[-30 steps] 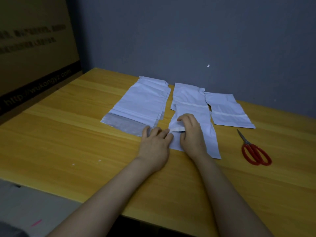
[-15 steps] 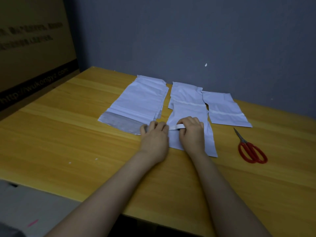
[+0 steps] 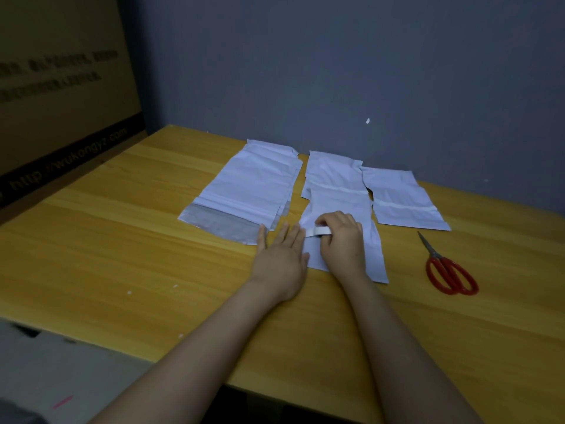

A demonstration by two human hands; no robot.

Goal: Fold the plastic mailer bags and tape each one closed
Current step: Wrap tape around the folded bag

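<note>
Head view: left hand (image 3: 282, 258) lies flat on the table (image 3: 122, 240), fingers straight, their tips at the left edge of the middle mailer (image 3: 336, 206). Right hand (image 3: 344, 243) rests on that mailer's near half, fingers curled, pinching a white strip (image 3: 319, 231). Red scissors (image 3: 449, 270) lie right of the mailer, apart. Mailer stack (image 3: 253, 185) sits just left of it; a taped mailer (image 3: 400, 194) lies just right, toward its far end.
</note>
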